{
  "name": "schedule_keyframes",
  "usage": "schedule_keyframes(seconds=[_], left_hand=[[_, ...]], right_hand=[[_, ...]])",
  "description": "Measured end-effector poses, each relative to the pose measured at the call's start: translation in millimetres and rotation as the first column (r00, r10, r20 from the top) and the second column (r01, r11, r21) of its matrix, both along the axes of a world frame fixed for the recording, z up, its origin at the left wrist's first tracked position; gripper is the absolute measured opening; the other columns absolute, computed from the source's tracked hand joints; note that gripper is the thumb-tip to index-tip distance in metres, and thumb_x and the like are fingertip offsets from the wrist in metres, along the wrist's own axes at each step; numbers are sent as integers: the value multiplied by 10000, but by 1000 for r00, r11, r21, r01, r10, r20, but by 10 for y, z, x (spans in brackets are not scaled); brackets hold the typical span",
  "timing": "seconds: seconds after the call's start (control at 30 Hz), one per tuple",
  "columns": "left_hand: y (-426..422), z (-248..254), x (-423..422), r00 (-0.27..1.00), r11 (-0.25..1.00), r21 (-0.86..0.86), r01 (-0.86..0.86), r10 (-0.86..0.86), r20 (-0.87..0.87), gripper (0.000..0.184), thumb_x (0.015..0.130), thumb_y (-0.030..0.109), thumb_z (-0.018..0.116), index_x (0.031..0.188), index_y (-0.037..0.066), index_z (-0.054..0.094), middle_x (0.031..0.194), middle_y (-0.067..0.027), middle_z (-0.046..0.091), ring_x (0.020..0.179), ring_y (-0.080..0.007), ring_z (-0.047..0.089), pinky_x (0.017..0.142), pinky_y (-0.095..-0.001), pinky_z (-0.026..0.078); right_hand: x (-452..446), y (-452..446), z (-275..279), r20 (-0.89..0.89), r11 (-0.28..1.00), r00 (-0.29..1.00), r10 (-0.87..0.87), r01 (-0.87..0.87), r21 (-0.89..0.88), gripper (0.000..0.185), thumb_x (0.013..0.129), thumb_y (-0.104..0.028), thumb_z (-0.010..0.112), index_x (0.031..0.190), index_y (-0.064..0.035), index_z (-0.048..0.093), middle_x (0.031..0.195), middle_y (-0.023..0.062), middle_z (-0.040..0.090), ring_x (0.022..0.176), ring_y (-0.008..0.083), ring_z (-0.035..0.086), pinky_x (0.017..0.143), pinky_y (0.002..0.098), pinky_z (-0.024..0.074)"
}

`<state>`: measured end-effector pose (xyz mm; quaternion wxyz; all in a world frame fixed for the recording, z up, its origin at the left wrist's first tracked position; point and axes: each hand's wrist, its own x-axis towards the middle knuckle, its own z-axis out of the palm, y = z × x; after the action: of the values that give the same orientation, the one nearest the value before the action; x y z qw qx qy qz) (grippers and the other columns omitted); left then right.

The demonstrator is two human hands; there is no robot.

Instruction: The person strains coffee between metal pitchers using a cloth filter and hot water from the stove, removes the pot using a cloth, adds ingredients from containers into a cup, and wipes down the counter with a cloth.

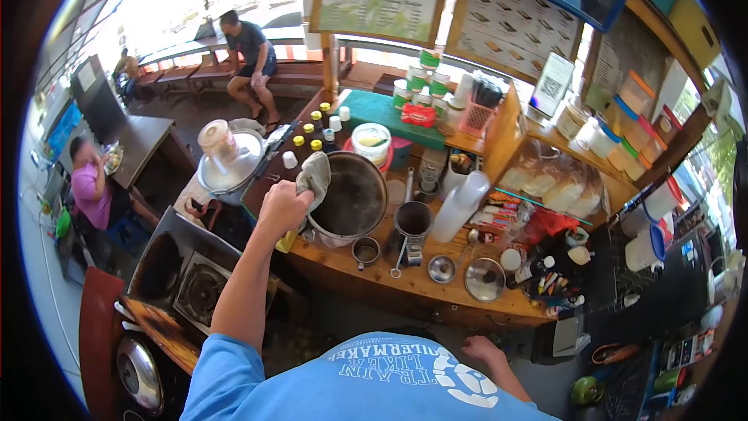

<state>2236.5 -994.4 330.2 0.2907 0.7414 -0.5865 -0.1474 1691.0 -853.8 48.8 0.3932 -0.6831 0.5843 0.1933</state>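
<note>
My left fingers [299,200] grasp the cloth [315,175] at the round pot [352,193], which lies just to their right; my right fingers [472,344] are farther, their grip I cannot tell.

Large pot [351,193] partly out of sight behind the grey cloth [315,179]

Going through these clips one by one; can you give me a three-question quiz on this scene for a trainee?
1. Which hand holds the grey cloth?

2. True or false: the right hand is gripping the large pot.

3. Where does the larger glass lid lie?
A) on the gas burner
B) on the wooden counter
C) on the floor

Key:
1. The left hand.
2. False; it is beside the body, away from the pot.
3. B.
</note>
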Motion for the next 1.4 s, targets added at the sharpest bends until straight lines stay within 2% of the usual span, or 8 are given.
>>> schedule_keyframes(seconds=[0.1,0.6,0.73,0.8,0.87,1.1,1.17,1.4], left_hand=[[-251,82,-355,999,994,92,52,-51,-3,403,804,334,578,829,-51,696,884,-305,665,908,-432,667,851,-491,513],[-846,-173,-1055,931,996,-17,93,-81,356,433,827,343,563,916,-57,700,959,-309,675,926,-482,650,870,-529,502],[-844,-132,-1144,919,996,-32,82,-64,389,402,842,311,560,900,-55,715,935,-295,689,914,-443,677,854,-511,523],[-869,-169,-1150,916,995,-56,86,-57,396,394,845,309,559,895,-48,716,927,-284,693,901,-445,677,852,-514,520],[-910,-232,-1142,915,993,-79,83,-45,401,384,847,302,558,887,-46,714,923,-284,693,895,-446,678,844,-516,520],[-896,-233,-1234,910,987,-138,88,-23,414,367,870,308,570,847,-34,701,881,-275,695,879,-437,682,817,-518,522],[-892,-223,-1261,905,983,-155,100,-25,426,366,872,312,574,844,-31,700,869,-269,696,865,-437,683,808,-518,524],[-916,-292,-1264,870,963,-222,150,-22,492,337,875,303,585,824,-18,675,817,-246,698,789,-430,686,749,-521,534]], right_hand=[[-181,230,-7,-26,999,999,-46,46,-3,417,838,-370,597,1122,-83,703,1117,203,679,1043,386,640,904,443,512],[-938,1630,-1148,24,941,948,-317,312,130,411,856,-392,575,1121,-111,714,1160,160,682,1067,364,644,927,446,507],[-1065,1893,-1521,75,863,870,-488,467,192,397,866,-403,589,1101,-109,715,1113,125,700,973,295,672,871,407,523],[-1027,1867,-1498,107,866,871,-479,450,218,388,870,-401,594,1085,-104,718,1091,115,705,932,265,676,836,391,532],[-909,1889,-1210,88,739,743,-663,631,237,350,878,-363,597,1070,-97,720,1030,109,710,884,210,666,753,367,540],[-1067,2053,-1612,51,748,767,-640,607,268,309,860,-312,620,1049,-87,716,931,95,718,773,205,677,672,364,542],[-1029,1973,-1443,46,904,912,-407,394,167,288,854,-316,623,986,-77,716,856,91,704,701,208,659,634,370,534],[-1095,2043,-1658,175,808,792,-585,551,206,217,857,-271,620,880,-71,703,715,72,639,595,176,589,536,349,495]])
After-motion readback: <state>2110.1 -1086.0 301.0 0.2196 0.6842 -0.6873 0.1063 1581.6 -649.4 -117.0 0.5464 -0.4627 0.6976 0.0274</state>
